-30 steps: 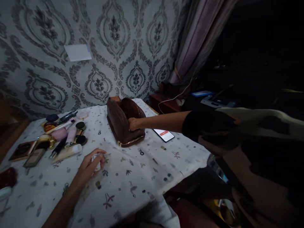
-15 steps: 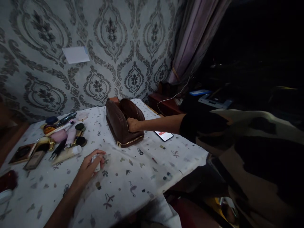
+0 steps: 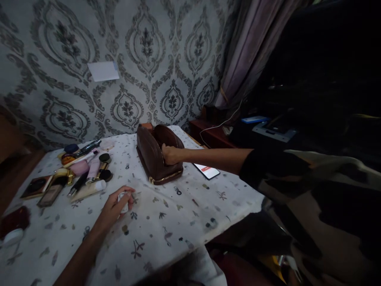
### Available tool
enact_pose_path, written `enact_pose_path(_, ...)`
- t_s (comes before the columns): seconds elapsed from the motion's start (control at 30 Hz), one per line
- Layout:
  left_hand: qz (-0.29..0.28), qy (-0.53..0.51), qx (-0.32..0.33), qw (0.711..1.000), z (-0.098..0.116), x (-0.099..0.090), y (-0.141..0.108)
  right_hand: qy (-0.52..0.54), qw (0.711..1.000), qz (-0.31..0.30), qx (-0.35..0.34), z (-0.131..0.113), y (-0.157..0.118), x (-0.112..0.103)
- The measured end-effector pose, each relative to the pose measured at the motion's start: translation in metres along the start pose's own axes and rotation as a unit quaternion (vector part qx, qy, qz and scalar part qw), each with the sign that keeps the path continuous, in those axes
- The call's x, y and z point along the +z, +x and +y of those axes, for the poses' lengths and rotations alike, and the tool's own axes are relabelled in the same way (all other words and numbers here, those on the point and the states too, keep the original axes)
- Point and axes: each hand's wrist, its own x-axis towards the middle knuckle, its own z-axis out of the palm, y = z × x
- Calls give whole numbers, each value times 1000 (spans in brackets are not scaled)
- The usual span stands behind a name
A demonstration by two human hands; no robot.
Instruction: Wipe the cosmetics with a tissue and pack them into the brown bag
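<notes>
my left hand (image 3: 110, 205) was curled round a small white item (image 3: 122, 202); my right hand (image 3: 172, 154) was bent at the open brown zip bag (image 3: 148, 155), fingertips hidden, grip unclear. cosmetics (image 3: 93, 167) lay outside on the printed cloth (image 3: 154, 242); i couldn't tell what was inside.
</notes>
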Motion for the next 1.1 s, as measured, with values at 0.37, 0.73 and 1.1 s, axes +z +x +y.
enact_pose_path(0.37,-8,-6,-26,1000,-3,-1,6,-55,977,143,-147,33,-76,46)
enact_pose_path(0.73,24,26,-105,994,-19,-11,16,76,935,290,-190,50,-70,86)
enact_pose_path(1.1,34,32,-98,994,-3,-6,17,82,980,147,-101,45,-20,7)
